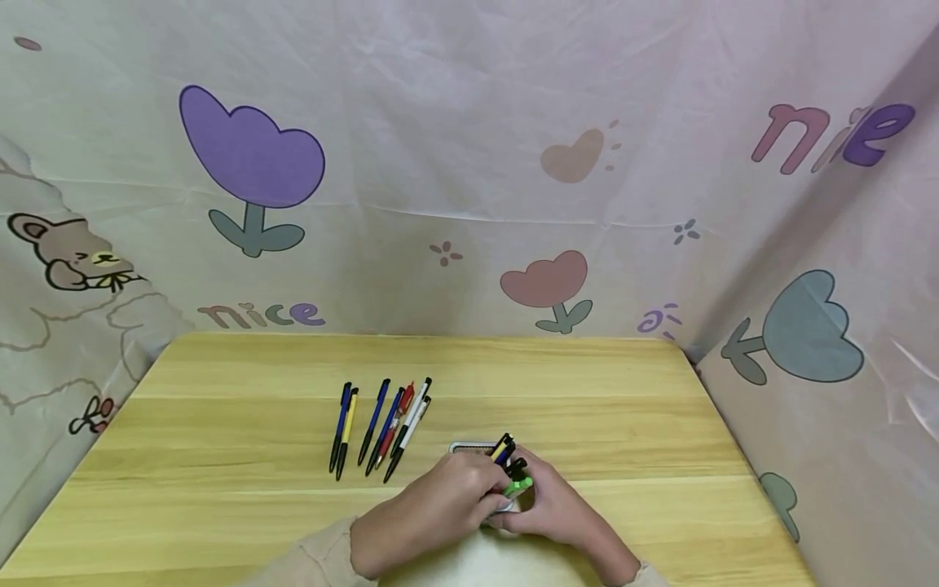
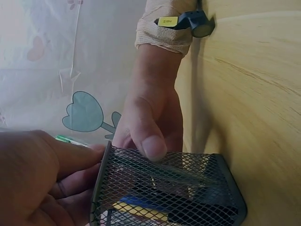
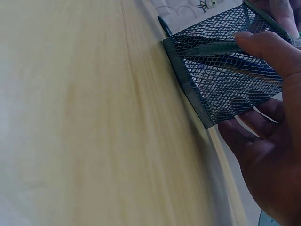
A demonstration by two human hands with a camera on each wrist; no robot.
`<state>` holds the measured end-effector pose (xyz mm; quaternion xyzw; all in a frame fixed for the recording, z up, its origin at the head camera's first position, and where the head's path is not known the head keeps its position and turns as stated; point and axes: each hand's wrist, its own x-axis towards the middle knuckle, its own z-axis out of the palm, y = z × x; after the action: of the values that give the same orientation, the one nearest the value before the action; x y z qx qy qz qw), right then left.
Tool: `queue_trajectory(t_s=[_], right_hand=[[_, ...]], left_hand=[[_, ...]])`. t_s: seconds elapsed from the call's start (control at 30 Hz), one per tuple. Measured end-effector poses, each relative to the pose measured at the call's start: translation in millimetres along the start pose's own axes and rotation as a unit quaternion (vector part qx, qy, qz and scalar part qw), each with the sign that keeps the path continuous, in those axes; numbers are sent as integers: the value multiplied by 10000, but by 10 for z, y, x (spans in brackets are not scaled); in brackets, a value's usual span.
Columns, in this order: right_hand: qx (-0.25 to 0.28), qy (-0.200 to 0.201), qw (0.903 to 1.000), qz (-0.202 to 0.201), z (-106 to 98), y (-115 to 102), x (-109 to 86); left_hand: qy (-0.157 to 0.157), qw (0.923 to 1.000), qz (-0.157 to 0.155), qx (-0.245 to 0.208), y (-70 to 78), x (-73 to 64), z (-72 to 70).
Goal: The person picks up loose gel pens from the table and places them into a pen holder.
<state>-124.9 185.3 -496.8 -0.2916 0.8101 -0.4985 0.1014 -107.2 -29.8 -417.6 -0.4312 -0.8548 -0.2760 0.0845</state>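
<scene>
A black wire-mesh pen holder (image 2: 164, 186) stands on the table at the front. My right hand (image 1: 546, 501) grips it from the right, thumb on one mesh wall and fingers on another (image 3: 263, 127). At its mouth, my left hand (image 1: 451, 489) pinches a green pen (image 1: 519, 487), whose lower part shows through the mesh in the right wrist view. Several other pens stand inside, among them a yellow-and-blue pair (image 1: 503, 448) leaning at the rim. The left hand covers much of the holder's mouth in the head view.
Left of the hands, several pens lie side by side on the wooden table (image 1: 242, 456): blue pens (image 1: 374, 421), a yellow pen (image 1: 348, 432), a red pen (image 1: 405, 399) and white pens (image 1: 415, 416). A printed curtain (image 1: 411, 163) hangs along the back and sides.
</scene>
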Motion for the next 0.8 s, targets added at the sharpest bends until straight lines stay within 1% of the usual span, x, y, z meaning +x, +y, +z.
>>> queue_trajectory(t_s=[0.1,0.2,0.27,0.4,0.5,0.63,0.77,0.8], right_hand=[[91,-16,9998,192,-2,-19,3],[231,-47,9992,336,0,-31,7],[282,-83,9992,275,4,-26,10],[368,-144,9988,276,5,-19,7],[353,-140,9989,279,2,-16,5],[306,-135,9993,137,-1,-11,1],[331,-132,9991,215,-4,-12,-2],[293,-129,9993,176,-5,-11,-2]], left_hand=[[-87,9999,-143,-7,10,8,2],[-179,9990,-404,-116,23,26,0],[-235,9979,-575,-171,27,37,1],[-334,9959,-804,-266,26,49,-1],[-440,9947,-902,-241,25,61,-10],[-543,9935,-982,-212,30,71,-25],[-549,9928,-1024,-290,36,76,-44],[-531,9928,-1023,-314,38,76,-51]])
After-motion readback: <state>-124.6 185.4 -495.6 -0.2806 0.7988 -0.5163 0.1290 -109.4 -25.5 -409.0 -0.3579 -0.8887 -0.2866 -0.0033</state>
